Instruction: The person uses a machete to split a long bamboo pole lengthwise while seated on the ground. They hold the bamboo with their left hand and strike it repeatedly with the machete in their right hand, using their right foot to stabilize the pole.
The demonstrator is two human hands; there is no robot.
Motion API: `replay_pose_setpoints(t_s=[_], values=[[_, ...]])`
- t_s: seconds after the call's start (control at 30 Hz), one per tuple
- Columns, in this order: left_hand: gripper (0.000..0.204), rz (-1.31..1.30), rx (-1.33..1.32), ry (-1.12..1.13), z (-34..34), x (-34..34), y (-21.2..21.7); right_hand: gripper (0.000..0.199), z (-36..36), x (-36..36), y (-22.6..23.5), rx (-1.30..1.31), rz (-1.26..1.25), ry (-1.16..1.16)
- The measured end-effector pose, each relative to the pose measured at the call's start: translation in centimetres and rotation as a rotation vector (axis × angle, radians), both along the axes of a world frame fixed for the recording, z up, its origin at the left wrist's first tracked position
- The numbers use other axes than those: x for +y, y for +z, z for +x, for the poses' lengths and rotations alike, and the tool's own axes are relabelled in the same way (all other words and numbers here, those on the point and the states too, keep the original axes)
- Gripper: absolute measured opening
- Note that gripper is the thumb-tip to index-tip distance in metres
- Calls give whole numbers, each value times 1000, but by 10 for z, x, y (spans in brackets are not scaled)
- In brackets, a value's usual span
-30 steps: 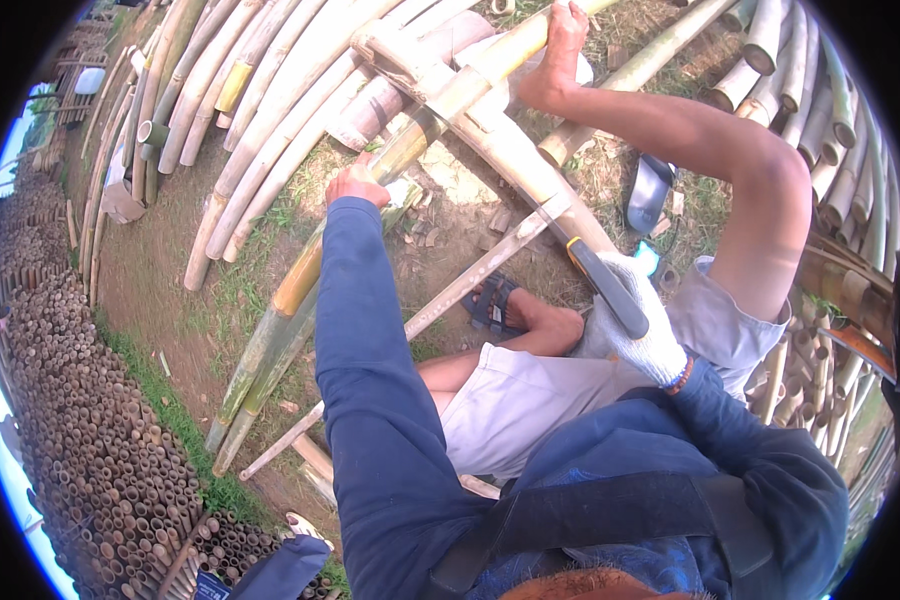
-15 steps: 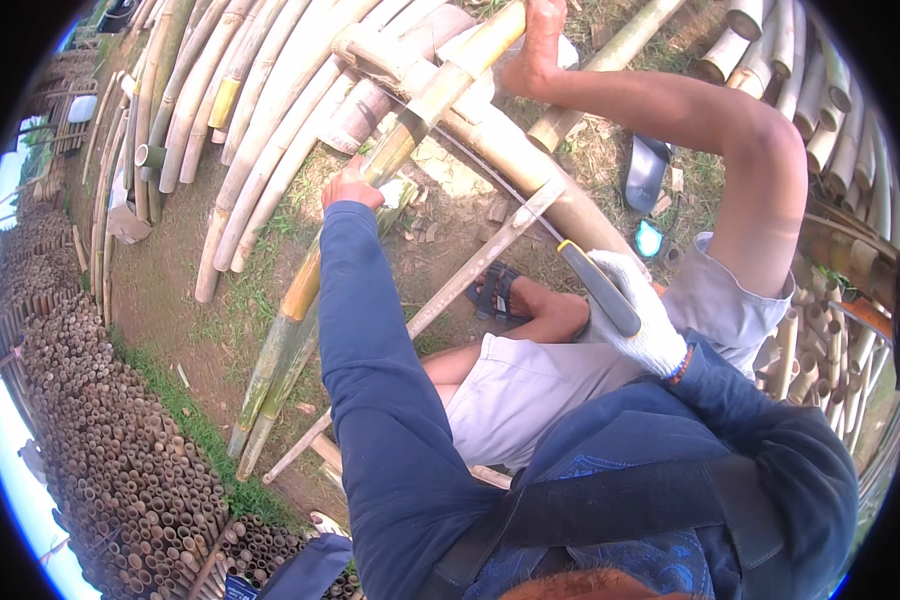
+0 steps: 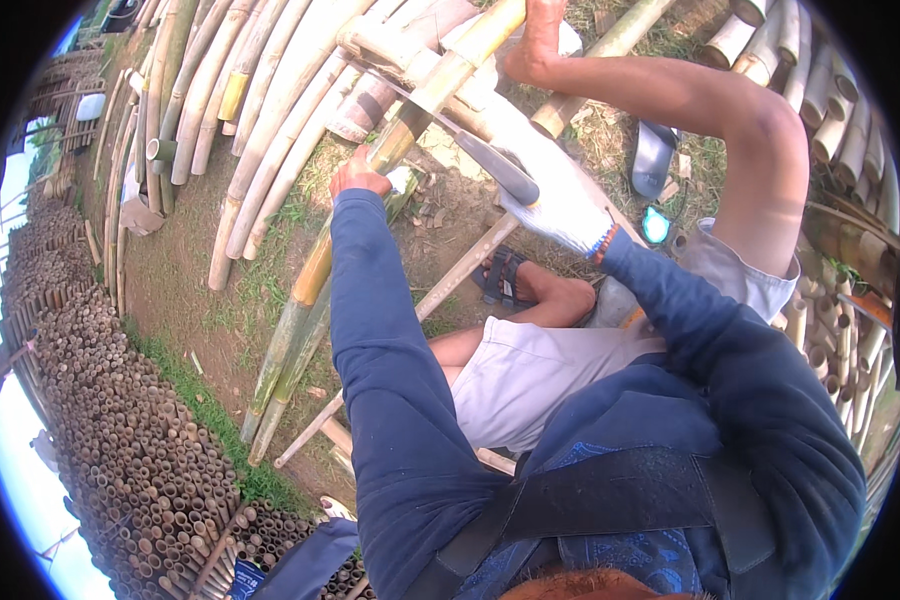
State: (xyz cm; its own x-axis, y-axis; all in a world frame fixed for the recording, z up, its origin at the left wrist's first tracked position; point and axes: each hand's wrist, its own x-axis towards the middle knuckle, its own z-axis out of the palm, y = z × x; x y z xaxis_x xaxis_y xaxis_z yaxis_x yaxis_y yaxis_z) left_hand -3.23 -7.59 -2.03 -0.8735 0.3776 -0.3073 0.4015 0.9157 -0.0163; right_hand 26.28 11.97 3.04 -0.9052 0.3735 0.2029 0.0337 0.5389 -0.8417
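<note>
My left hand (image 3: 360,177), bare, is wrapped round a yellow-green bamboo pole (image 3: 313,275) that slants from upper middle to lower left. In a white knit glove, my right hand (image 3: 560,200) grips the dark grey handle (image 3: 500,168) of a hand saw. The thin saw blade (image 3: 448,124) lies across the pole, just beyond my left hand. Beneath the pole, a thick bamboo log (image 3: 485,118) runs crosswise. My right foot (image 3: 542,35) is against the pole's far end. How deep the blade sits cannot be made out.
Long bamboo poles (image 3: 260,130) lie at the upper left. Stacked cut bamboo (image 3: 120,430) fills the lower left, with more bamboo (image 3: 820,90) at the right. A thin stick (image 3: 465,265) slants past my sandalled left foot (image 3: 510,278). A loose slipper (image 3: 652,160) lies beyond my right thigh.
My right hand has pushed the saw forward and to the left, bringing its handle close to the pole. My left hand keeps its hold on the pole.
</note>
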Motion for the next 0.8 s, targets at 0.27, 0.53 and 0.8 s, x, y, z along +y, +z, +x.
replay_pose_setpoints(t_s=[0.27,0.53,0.8], values=[[67,39,42,27,4,-13,-8,62,148,-12,23,-121,-146,17],[73,6,-14,42,7,8,11,60,-45,7,2,21,12,-53],[74,7,0,-3,4,-10,-2,60,172,-13,39,-181,-171,4]])
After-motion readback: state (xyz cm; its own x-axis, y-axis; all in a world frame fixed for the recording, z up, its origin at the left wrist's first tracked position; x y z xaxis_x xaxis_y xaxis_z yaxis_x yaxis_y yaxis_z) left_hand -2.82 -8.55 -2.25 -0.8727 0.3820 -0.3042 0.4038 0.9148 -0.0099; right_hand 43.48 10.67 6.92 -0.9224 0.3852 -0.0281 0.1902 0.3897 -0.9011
